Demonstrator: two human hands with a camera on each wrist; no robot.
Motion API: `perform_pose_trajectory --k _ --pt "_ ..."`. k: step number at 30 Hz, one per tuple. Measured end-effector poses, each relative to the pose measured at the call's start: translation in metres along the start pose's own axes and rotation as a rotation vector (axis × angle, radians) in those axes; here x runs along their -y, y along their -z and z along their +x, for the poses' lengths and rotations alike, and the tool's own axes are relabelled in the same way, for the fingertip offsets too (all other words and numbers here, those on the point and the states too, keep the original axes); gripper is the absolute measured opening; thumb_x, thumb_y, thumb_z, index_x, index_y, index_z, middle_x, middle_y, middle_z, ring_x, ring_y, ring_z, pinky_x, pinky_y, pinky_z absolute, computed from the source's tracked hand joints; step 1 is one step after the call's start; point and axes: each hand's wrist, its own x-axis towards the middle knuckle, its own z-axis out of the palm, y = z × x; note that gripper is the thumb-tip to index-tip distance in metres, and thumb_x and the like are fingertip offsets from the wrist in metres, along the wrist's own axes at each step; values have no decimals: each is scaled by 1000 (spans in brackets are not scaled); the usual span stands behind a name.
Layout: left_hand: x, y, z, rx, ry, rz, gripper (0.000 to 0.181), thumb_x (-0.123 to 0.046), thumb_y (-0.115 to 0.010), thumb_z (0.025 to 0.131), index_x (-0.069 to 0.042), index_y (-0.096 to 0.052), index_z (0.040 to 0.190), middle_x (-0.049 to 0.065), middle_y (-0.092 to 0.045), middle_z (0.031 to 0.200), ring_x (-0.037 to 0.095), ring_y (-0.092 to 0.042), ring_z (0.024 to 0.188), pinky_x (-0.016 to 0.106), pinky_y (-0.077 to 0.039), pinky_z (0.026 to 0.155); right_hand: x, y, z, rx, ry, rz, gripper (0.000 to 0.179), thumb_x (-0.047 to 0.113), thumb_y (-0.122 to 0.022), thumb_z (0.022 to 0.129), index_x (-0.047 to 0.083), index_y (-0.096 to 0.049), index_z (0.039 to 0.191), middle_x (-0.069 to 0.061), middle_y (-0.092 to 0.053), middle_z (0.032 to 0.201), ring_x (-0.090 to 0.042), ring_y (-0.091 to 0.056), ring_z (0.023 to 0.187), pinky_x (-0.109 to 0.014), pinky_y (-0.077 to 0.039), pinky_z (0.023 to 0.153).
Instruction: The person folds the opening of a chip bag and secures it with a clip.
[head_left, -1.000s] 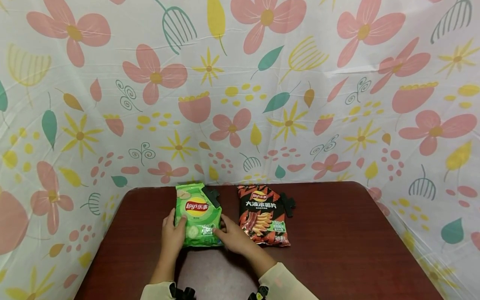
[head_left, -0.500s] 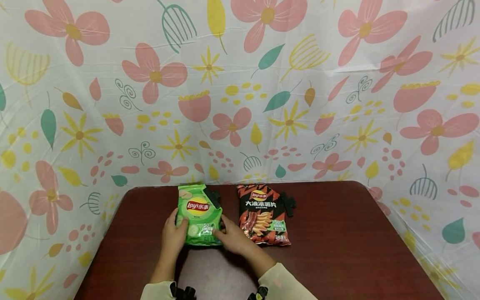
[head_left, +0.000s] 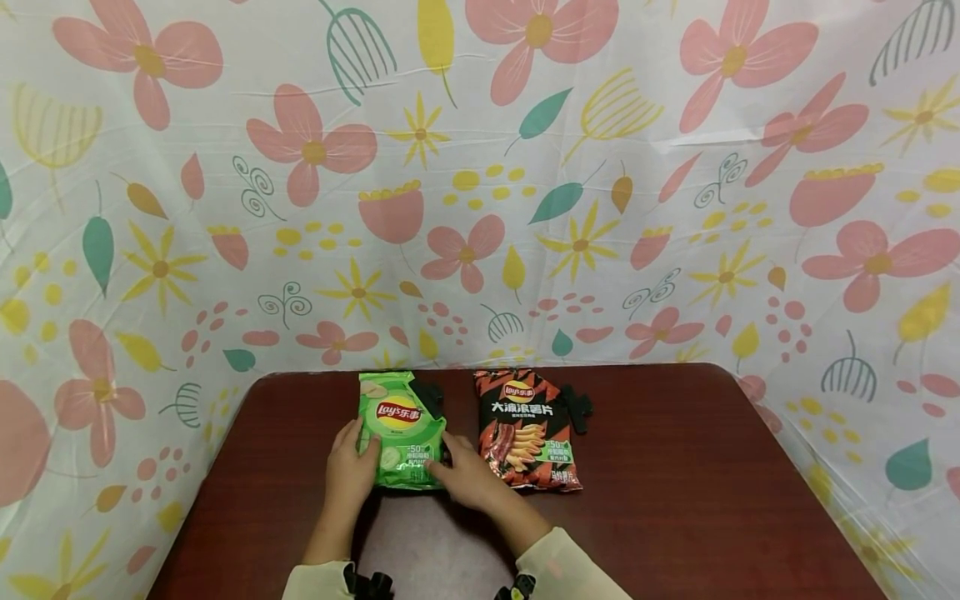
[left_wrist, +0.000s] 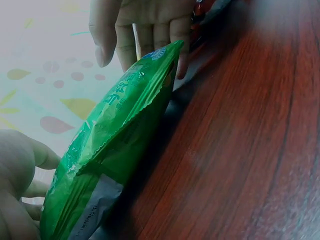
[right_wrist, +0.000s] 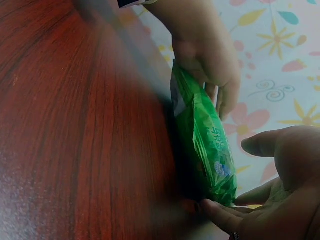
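A green bag of Lay's potato chips (head_left: 399, 442) lies left of the table's middle, near the back. My left hand (head_left: 347, 467) grips its left side, thumb on the front and fingers at the edge. In the left wrist view, the green bag (left_wrist: 117, 120) tilts up off the wood along its near edge. My right hand (head_left: 468, 473) is at the lower right corner. The right wrist view has the right hand's fingers (right_wrist: 225, 212) touching the bag's end, while the thumb stands apart from it. Fingers behind the bag are partly hidden.
Right of the green bag lies a black-and-red Lay's chip bag (head_left: 517, 429), close to my right hand. A black cross-shaped piece (head_left: 576, 408) sits by its upper right; another dark piece (head_left: 429, 396) shows beside the green bag. Flowered cloth (head_left: 465, 192) borders the dark red table (head_left: 675, 483).
The green bag's left side and top have shifted slightly right, and my left hand has moved right with it. The right hand and the black-and-red bag have hardly moved.
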Motion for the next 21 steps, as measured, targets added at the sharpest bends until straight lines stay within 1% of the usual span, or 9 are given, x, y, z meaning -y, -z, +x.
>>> perform_pose_trajectory --k 3,8,12,15,18,21 --pt "1 -1 0 -36 -14 -12 57 -23 -55 102 1 -42 152 26 -32 160 50 -33 145 65 -33 114 0 0 0 -5 0 -15 72 35 -60 100 -5 -36 154 -27 -43 150 -42 -51 135 -58 -42 110" --pt "1 -2 -1 -122 -55 -63 51 -16 -56 99 1 -49 147 22 -37 158 45 -36 144 63 -34 114 0 0 1 -15 -6 -15 71 35 -59 100 -6 -36 153 -25 -39 154 -42 -50 136 -58 -41 111" --pt "-2 -4 -3 -200 -95 -111 44 -14 -59 99 0 -56 140 19 -44 150 41 -41 140 60 -36 112 0 1 2 -44 -6 12 67 34 -57 102 -6 -37 153 -24 -36 155 -42 -49 136 -58 -41 111" --pt "-8 -6 -6 -251 -123 -129 37 -13 -61 99 -1 -61 134 18 -49 143 39 -46 135 59 -40 107 0 2 3 -84 7 44 62 30 -56 102 -5 -41 151 -23 -37 154 -42 -49 136 -58 -41 111" --pt "-14 -8 -9 -270 -137 -136 32 -13 -62 99 -3 -64 129 16 -52 139 36 -50 127 55 -44 98 -1 2 5 -125 27 70 55 26 -56 102 -3 -45 149 -21 -41 150 -38 -53 132 -55 -43 109" --pt "-21 -10 -13 -267 -141 -142 30 -14 -62 99 -5 -66 128 13 -54 135 32 -54 117 48 -45 92 -3 4 6 -166 60 86 49 22 -56 103 -3 -50 145 -19 -46 145 -33 -59 123 -50 -49 102"
